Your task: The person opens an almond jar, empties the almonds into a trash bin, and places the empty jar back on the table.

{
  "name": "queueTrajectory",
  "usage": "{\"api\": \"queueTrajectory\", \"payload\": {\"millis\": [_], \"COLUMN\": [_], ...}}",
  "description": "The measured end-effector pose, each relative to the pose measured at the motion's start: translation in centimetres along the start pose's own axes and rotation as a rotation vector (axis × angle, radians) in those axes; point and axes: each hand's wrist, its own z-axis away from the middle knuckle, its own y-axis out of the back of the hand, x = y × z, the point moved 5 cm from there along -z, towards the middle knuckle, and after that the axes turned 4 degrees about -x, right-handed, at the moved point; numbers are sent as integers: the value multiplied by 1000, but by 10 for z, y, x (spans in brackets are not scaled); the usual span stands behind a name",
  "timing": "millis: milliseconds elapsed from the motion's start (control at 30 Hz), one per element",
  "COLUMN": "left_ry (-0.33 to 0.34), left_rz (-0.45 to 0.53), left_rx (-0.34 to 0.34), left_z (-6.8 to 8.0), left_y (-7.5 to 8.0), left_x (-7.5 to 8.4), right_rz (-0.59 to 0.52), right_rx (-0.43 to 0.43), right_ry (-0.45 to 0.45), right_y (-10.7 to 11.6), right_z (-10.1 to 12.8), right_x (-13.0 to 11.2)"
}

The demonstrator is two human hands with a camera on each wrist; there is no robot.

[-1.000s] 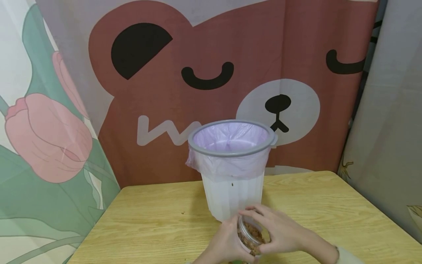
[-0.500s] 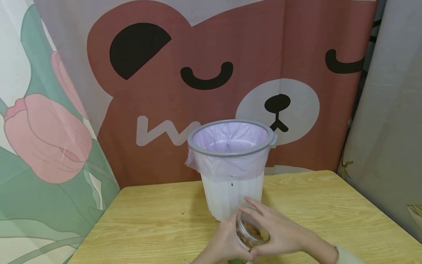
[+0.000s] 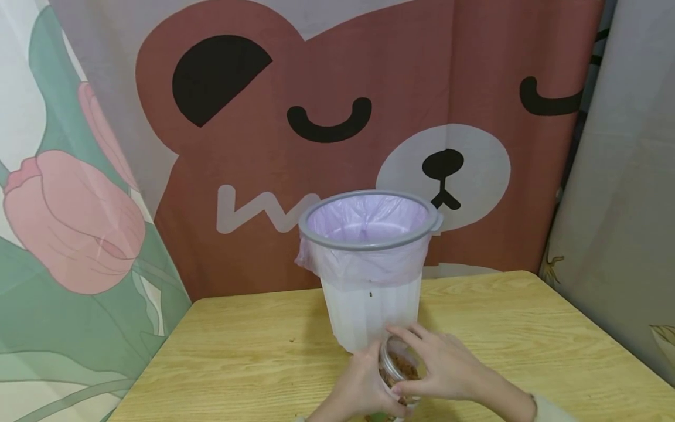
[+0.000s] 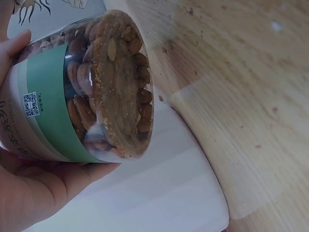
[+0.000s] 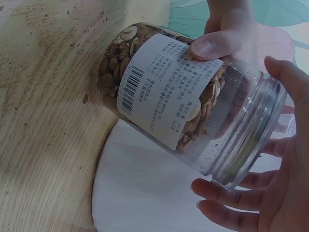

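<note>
A clear plastic jar (image 3: 396, 370) of nuts is held tilted just above the wooden table (image 3: 237, 357), right in front of the white bin (image 3: 369, 305). My left hand (image 3: 364, 390) grips the jar's body; in the left wrist view its palm (image 4: 29, 188) wraps the green label and the jar's base (image 4: 118, 82) faces the camera. My right hand (image 3: 448, 369) curls round the jar's mouth end. In the right wrist view its fingers (image 5: 227, 195) and thumb ring the threaded neck (image 5: 251, 140). Whether a lid is on, I cannot tell.
The bin has a grey rim (image 3: 369, 243) and a purple bag liner (image 3: 364, 220), and stands mid-table. Printed curtains hang behind it and on both sides. Small crumbs dot the tabletop (image 5: 43, 72). Bare wood lies left and right of the bin.
My right hand's fingers have shifted a little round the jar's mouth. The jar has stayed in front of the bin, still in my left hand.
</note>
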Motion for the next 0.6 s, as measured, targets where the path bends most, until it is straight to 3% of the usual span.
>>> {"api": "queueTrajectory", "payload": {"millis": [267, 600], "left_ry": [-32, 11], "left_rz": [-3, -90], "left_rx": [5, 17], "left_z": [0, 1], "left_y": [0, 3], "left_x": [1, -2], "right_rz": [-58, -141], "right_rx": [-16, -49], "right_ry": [73, 129], "right_y": [1, 4], "right_z": [-1, -1], "right_x": [0, 1]}}
